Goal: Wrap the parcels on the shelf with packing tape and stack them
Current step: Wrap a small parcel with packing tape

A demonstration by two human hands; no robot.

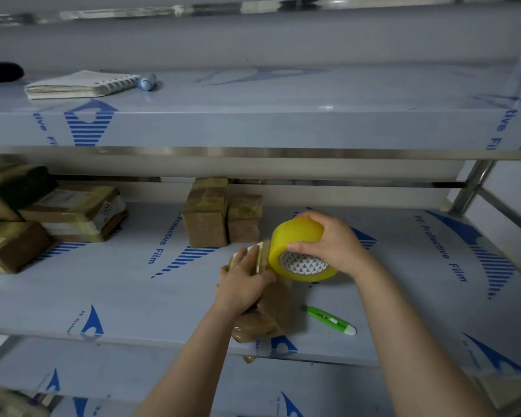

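Note:
A brown parcel [272, 311] lies near the front edge of the middle shelf [127, 290]. My left hand [242, 281] grips its far end, fingers curled over the top. My right hand [333, 240] grips a yellow roll of packing tape [297, 236], held against the parcel's far end just right of my left hand. A short strip of tape runs from the roll onto the parcel. Two taped parcels [220, 213] stand upright at the back of the shelf. A stack of wrapped parcels [42, 212] sits at the left.
A green utility knife [330, 320] lies on the shelf right of the parcel. The upper shelf [268, 94] holds a spiral notebook [82, 84], a marker [147, 82] and a black object [2, 71]. A steel post [469, 191] stands at the right.

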